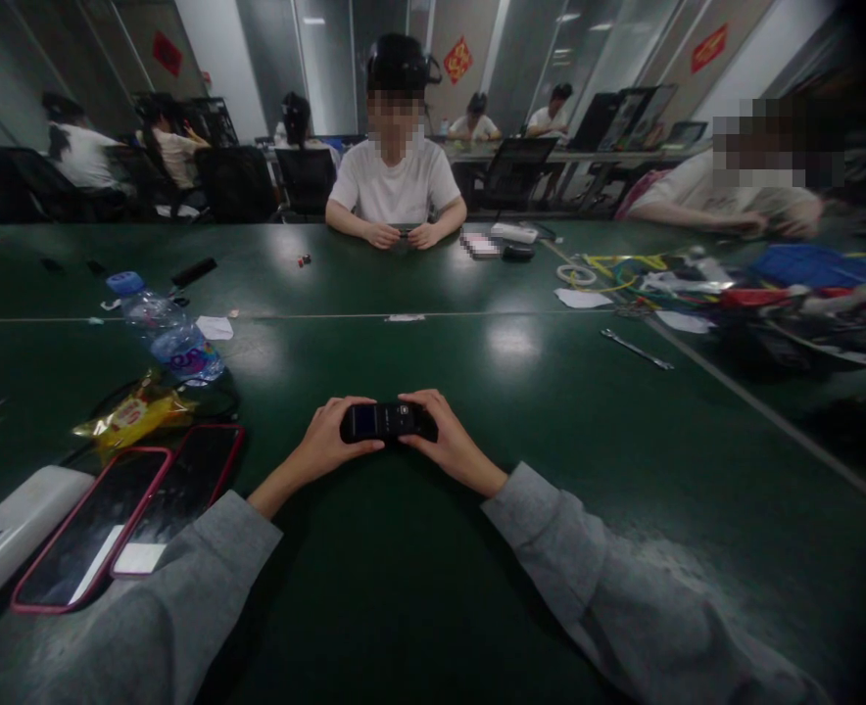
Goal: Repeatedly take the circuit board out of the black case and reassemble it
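Note:
A small black handheld device with a little screen and a few buttons lies sideways between my two hands, just above or on the green table; I cannot tell which. Its left end is in my left hand, with the thumb along the near edge and the fingers along the far edge. In the same way, my right hand grips the right end. To the left of my left forearm lie two phones in red-pink cases, one nearer and one farther, partly covered by my grey sleeve.
Left of the phones is a white power bank. A yellow wrapper and a water bottle lie beyond. A wrench and tangled cables are at right. A person sits opposite, holding something small.

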Action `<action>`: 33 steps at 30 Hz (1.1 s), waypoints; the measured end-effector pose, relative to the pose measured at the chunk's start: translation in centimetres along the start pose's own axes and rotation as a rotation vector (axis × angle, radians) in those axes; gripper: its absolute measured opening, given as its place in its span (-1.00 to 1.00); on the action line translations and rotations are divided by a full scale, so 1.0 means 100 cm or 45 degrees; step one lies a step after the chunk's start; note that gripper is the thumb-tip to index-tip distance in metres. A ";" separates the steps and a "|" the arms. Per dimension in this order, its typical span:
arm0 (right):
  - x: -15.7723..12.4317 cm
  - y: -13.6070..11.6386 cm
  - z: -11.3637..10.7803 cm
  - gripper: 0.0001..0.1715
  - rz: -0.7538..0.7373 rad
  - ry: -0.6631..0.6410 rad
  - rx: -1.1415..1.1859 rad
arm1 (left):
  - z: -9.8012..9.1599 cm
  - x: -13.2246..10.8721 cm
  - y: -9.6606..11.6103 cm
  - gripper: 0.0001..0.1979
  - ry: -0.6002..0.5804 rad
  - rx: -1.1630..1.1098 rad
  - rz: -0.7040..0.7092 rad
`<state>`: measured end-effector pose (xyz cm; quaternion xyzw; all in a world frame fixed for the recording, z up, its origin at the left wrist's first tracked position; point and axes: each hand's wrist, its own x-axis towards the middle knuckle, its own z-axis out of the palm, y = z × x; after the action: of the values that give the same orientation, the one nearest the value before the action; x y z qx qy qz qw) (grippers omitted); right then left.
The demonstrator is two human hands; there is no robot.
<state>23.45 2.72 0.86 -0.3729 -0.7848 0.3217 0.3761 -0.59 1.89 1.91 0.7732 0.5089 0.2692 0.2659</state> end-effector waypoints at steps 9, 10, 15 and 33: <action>0.000 0.004 -0.001 -0.43 0.004 0.015 0.042 | 0.004 0.000 -0.010 -0.43 0.022 -0.037 -0.057; 0.000 0.003 -0.001 -0.44 0.000 0.023 0.054 | 0.005 0.001 -0.012 -0.43 0.032 -0.046 -0.051; 0.000 0.000 -0.001 -0.47 0.039 0.113 0.201 | 0.008 0.002 -0.020 -0.39 0.057 -0.090 -0.075; 0.009 0.035 -0.018 -0.46 0.237 0.624 0.037 | 0.003 0.002 -0.013 -0.45 0.019 -0.380 -0.059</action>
<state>25.78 5.68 -0.63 -0.5048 -0.6280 0.2662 0.5290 -1.15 2.44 0.88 0.7110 0.4831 0.3414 0.3803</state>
